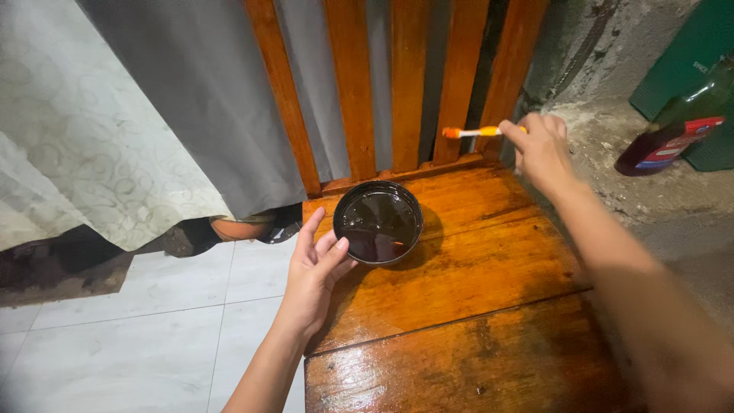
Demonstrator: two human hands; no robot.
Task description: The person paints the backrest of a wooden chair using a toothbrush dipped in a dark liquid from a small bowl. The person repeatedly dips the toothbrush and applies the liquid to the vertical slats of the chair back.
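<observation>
Looking down, I take the wooden chair (474,306) as my landmark: its glossy orange-brown seat fills the lower right, and its slatted back rises at the top. Left of the chair hangs a grey curtain (206,99), with a pale patterned cloth (84,145) further left, both over a white tiled floor (138,336). Right of the chair, on a rough concrete ledge, stands a green container (692,61), and against it leans a dark glass bottle (673,126) with a red and blue label wrapped round its middle. On the seat's back left part sits a round black bowl (378,222) of dark glossy liquid. My left hand (313,275) is open at the seat's left edge, fingers spread and its thumb touching the bowl's rim. My right hand (541,149) is closed around a toothbrush (470,132) with a white and orange handle, held level just before the chair's back slats, above the seat's rear edge.
</observation>
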